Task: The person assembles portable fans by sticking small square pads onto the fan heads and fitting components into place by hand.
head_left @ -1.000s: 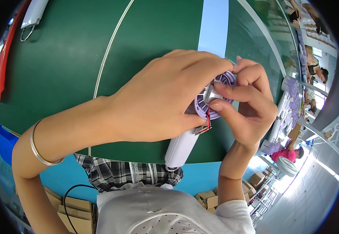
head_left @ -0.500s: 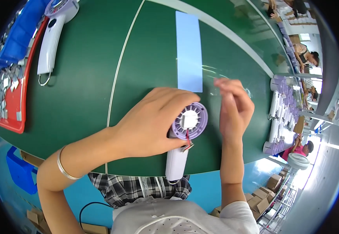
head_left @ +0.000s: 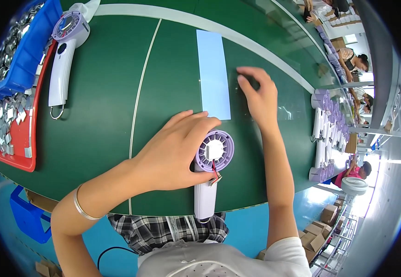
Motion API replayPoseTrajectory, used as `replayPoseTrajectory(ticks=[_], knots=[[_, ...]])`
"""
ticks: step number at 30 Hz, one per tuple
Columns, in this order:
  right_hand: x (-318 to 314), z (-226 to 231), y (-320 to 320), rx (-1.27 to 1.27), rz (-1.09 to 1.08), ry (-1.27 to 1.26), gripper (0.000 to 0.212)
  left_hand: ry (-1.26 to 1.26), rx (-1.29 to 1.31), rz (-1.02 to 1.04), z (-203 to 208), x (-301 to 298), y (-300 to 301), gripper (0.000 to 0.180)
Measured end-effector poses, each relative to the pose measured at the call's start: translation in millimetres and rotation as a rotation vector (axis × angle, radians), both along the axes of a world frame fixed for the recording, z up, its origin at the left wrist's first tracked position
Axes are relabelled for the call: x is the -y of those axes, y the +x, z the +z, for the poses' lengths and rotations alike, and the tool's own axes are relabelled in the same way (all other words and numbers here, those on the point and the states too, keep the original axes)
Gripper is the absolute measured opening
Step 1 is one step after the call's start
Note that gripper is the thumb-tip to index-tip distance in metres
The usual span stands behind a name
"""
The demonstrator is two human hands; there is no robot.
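Shows, well left of the pale blue strip (head_left: pixel 213 74), a blue bin (head_left: pixel 34 55) of round metal parts and a red tray (head_left: pixel 29 157) of small silvery pieces, then, nearer the strip, a spare fan (head_left: pixel 61 76) in white and purple. Grips in the left hand (head_left: pixel 177 154), just below the strip, the purple head of the handheld fan (head_left: pixel 215 150), its handle toward the body and red wires (head_left: pixel 213 165) near the thumb. Holds the right hand (head_left: pixel 261 97) just right of the strip, thumb and forefinger slightly parted, with stacked fans (head_left: pixel 325 134) farther right.
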State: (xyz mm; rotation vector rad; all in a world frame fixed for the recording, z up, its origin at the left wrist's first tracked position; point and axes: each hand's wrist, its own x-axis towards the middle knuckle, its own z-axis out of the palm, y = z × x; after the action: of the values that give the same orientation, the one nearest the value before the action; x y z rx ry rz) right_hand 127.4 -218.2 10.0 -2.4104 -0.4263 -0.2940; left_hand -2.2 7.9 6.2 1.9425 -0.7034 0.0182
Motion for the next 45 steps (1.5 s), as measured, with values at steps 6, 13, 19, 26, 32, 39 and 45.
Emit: replayPoseTrajectory(ticks=[6, 13, 19, 26, 32, 39, 45], knots=[[-40.6, -13.7, 84.8, -0.013, -0.076, 0.068, 0.019, 0.031, -0.044, -0.033, -1.4, 0.6, 0.7, 0.078], [-56.1, -16.3, 88.6, -0.016, -0.218, 0.046, 0.019, 0.012, -0.031, -0.026, -5.8, 1.8, -0.4, 0.080], [-67.1, -16.3, 85.9, 0.065, -0.233, 0.095, 0.019, 0.002, -0.021, -0.033, -4.8, 0.5, 2.3, 0.080], [-70.6, -18.7, 86.4, -0.010, -0.298, 0.037, 0.015, 0.059, -0.039, -0.041, -0.7, -1.3, 0.9, 0.078], [-74.4, -2.9, 98.0, -0.175, -0.324, -0.047, 0.011, 0.044, -0.020, -0.034, 3.0, -0.1, 0.5, 0.073], [-69.8, -24.3, 87.0, 0.072, -0.192, -0.262, 0.015, 0.037, -0.021, -0.029, -0.9, 1.7, 3.0, 0.077], [-61.3, -25.6, 91.1, 0.216, -0.021, -0.024, 0.017, 0.026, 0.004, -0.022, -5.0, 0.9, 1.2, 0.078]])
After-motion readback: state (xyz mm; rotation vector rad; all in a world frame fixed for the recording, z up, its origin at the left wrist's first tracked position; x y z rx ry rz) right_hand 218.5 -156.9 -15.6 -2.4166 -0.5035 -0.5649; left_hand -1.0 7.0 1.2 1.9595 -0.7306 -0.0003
